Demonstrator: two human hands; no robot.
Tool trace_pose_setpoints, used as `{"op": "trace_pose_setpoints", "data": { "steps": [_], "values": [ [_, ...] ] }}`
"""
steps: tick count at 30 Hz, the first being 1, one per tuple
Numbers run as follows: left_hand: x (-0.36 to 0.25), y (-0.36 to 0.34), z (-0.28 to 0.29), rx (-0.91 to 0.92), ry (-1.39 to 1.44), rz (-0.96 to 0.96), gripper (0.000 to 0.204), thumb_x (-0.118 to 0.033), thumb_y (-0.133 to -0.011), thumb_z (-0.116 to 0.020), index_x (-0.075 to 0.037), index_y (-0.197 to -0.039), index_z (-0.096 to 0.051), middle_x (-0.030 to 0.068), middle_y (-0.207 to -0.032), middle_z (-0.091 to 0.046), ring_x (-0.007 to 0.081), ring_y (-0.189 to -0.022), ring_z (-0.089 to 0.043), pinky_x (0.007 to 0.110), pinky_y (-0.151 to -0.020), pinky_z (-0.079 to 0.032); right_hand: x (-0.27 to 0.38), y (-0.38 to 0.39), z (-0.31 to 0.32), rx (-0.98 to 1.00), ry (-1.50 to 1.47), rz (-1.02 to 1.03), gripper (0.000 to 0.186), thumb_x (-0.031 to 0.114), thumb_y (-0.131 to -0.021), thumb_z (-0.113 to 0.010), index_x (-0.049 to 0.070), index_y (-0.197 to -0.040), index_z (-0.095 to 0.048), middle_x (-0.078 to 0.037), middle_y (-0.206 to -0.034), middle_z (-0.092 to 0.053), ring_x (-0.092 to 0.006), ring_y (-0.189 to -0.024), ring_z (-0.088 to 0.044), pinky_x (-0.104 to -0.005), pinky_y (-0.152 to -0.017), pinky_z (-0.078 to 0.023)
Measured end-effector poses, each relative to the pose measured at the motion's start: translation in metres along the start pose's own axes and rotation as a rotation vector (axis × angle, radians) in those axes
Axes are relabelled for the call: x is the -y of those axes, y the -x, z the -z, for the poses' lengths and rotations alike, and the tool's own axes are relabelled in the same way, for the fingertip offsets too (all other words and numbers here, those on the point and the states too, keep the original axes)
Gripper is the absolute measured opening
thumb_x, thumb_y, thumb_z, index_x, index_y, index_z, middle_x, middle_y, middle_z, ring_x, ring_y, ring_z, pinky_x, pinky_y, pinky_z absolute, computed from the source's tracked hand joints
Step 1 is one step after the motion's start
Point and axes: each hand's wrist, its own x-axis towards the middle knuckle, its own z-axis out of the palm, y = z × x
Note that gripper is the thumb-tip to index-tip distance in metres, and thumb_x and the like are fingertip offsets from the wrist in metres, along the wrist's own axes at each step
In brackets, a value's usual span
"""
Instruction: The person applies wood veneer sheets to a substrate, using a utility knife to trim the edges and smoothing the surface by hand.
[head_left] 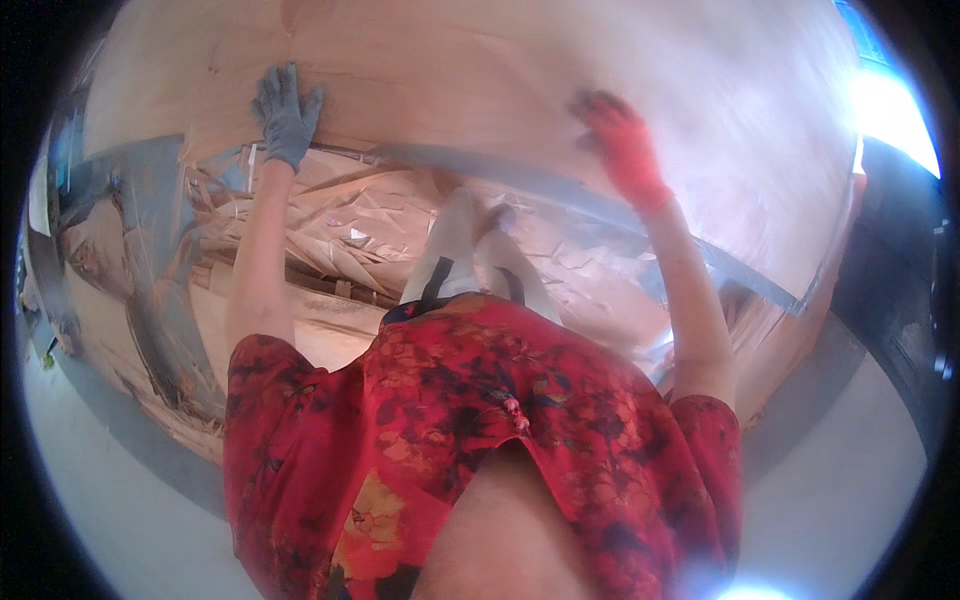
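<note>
A broad, pale tan wooden sheet [440, 75] with a grain pattern spreads across the far side. My left hand [287, 115], in a grey-blue glove, lies flat near its front edge with the fingers spread. On the right, my right hand [622, 148] wears a red glove with dark fingertips. It is over the same sheet, blurred by motion, with its fingers stretched out and no object visible in them. Whether the right hand touches the surface I cannot tell.
Torn veneer-like scraps [350, 225] litter the floor around my legs. A grey strip [480, 165] runs along the sheet's near edge. More broken pieces [110, 250] lie at the left. A dark panel-like object [895, 270] stands at the far right, below a bright light.
</note>
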Motion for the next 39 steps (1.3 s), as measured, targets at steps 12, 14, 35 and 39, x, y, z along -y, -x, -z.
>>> {"op": "trace_pose_setpoints", "data": {
  "steps": [12,14,35,39],
  "values": [
    [0.003,-0.001,-0.001,0.001,-0.004,-0.004,0.075,-0.058,-0.094,-0.052,-0.018,-0.156,-0.034,0.0235,-0.160,-0.028,0.0482,-0.146,-0.024,0.065,-0.115,-0.015,0.011,0.036,-0.046,0.245,0.190,-0.083,0.061,0.007,-0.079,-0.065,0.024,-0.137,-0.058,-0.002,-0.148,-0.050,-0.0300,-0.136,-0.044,-0.0446,-0.094,-0.046],
    [-0.002,-0.004,0.003,0.062,-0.079,-0.013,0.074,-0.056,-0.096,-0.052,-0.019,-0.156,-0.032,0.0215,-0.161,-0.026,0.0467,-0.148,-0.021,0.063,-0.117,-0.013,0.018,0.036,-0.044,0.246,0.183,-0.103,0.060,0.006,-0.080,-0.064,0.024,-0.137,-0.058,-0.003,-0.147,-0.050,-0.0306,-0.136,-0.044,-0.0452,-0.094,-0.045],
    [-0.013,-0.011,0.023,0.159,0.009,0.108,0.077,-0.059,-0.092,-0.056,-0.019,-0.155,-0.035,0.0179,-0.163,-0.024,0.0409,-0.151,-0.018,0.061,-0.120,-0.008,0.140,-0.126,-0.005,0.110,-0.657,-0.208,0.052,0.000,-0.087,-0.065,0.008,-0.138,-0.056,-0.012,-0.129,-0.063,-0.0266,-0.109,-0.063,-0.0368,-0.093,-0.051],
    [-0.012,-0.006,0.029,0.215,0.045,0.143,0.077,-0.059,-0.092,-0.055,-0.019,-0.155,-0.036,0.0162,-0.163,-0.023,0.0406,-0.151,-0.017,0.059,-0.121,-0.006,0.173,-0.190,-0.038,0.274,-0.997,-0.293,0.044,0.008,-0.092,-0.065,0.008,-0.135,-0.060,-0.006,-0.102,-0.072,-0.0137,-0.081,-0.066,-0.0282,-0.071,-0.054]
  ]
}}
